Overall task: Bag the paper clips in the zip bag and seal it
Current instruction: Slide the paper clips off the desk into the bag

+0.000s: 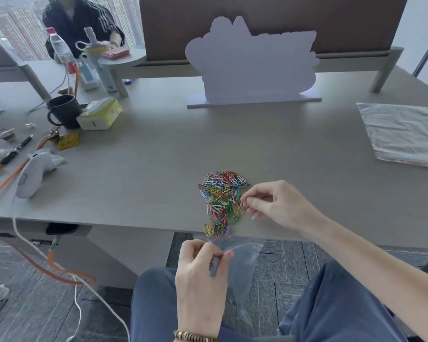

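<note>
A heap of coloured paper clips (221, 198) lies on the grey table (146, 156), stretching down to its front edge. My left hand (203, 275) pinches the mouth of a clear zip bag (242, 265), which hangs below the table edge above my lap, its opening just under the lowest clips. My right hand (269, 201) rests on the table at the right side of the heap, fingers curled with the fingertips touching the clips. Whether it holds any clip is not clear.
A stack of silvery sheets (403, 134) lies at the right. A white cut-out stand (253, 62) is at the back centre. A black mug (63, 111), tissue pack (99, 114), white controller (34, 174) and cables clutter the left. Another person sits far left.
</note>
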Demonstrator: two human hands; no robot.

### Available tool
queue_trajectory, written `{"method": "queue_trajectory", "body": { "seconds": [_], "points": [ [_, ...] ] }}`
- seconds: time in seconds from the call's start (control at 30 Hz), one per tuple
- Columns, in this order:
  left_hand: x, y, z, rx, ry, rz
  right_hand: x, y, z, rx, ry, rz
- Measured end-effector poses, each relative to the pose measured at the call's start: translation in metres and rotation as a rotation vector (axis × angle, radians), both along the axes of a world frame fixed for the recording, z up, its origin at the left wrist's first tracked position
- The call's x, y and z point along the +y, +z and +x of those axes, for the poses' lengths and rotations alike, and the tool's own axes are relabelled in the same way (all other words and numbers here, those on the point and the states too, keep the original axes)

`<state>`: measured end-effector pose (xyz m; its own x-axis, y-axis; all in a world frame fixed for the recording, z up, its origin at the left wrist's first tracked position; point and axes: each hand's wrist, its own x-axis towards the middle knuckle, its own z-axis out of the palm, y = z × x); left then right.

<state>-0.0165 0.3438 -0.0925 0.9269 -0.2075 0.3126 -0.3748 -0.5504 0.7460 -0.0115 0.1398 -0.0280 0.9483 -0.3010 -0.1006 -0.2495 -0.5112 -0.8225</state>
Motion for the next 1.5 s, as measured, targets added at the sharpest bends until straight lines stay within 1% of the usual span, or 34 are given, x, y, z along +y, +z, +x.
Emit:
{"method": "queue_trajectory", "body": {
  "seconds": [0.1, 0.3, 0.47, 0.7, 0.77, 0.83, 0.9, 1.03, 1.13, 1.2, 1.33, 1.5],
  "points": [
    [0.003, 0.000, 0.001, 0.001, 0.010, 0.007, -0.011, 0.000, 0.005, 0.007, -0.043, -0.185],
    [0.007, 0.004, 0.001, -0.022, 0.029, 0.015, -0.002, -0.006, 0.012, 0.068, 0.020, -0.258],
    [0.010, 0.007, 0.003, -0.029, 0.040, 0.016, 0.018, -0.006, 0.008, 0.056, 0.072, -0.218],
    [0.011, 0.008, 0.005, -0.038, 0.050, 0.008, 0.044, -0.005, -0.005, 0.075, 0.145, -0.045],
    [0.011, 0.008, 0.006, -0.039, 0.054, 0.009, 0.045, -0.002, -0.008, 0.099, 0.177, 0.026],
    [0.013, 0.008, 0.006, -0.037, 0.064, 0.009, 0.039, 0.003, -0.008, 0.102, 0.171, 0.052],
    [0.014, 0.008, 0.007, -0.032, 0.068, 0.009, 0.026, 0.006, -0.002, 0.068, 0.115, -0.009],
    [0.015, 0.008, 0.007, -0.023, 0.064, 0.027, -0.001, 0.006, 0.019, 0.024, -0.035, -0.262],
    [0.014, 0.009, 0.007, -0.025, 0.057, 0.029, -0.004, 0.002, 0.026, 0.081, -0.017, -0.333],
    [0.014, 0.009, 0.008, -0.026, 0.057, 0.026, 0.003, 0.001, 0.024, 0.091, 0.028, -0.333],
    [0.015, 0.008, 0.009, -0.004, 0.074, 0.021, 0.023, 0.000, 0.015, 0.047, 0.109, -0.290],
    [0.018, 0.009, 0.010, -0.023, 0.078, 0.033, 0.041, -0.006, 0.006, 0.070, 0.187, -0.150]
  ]
}}
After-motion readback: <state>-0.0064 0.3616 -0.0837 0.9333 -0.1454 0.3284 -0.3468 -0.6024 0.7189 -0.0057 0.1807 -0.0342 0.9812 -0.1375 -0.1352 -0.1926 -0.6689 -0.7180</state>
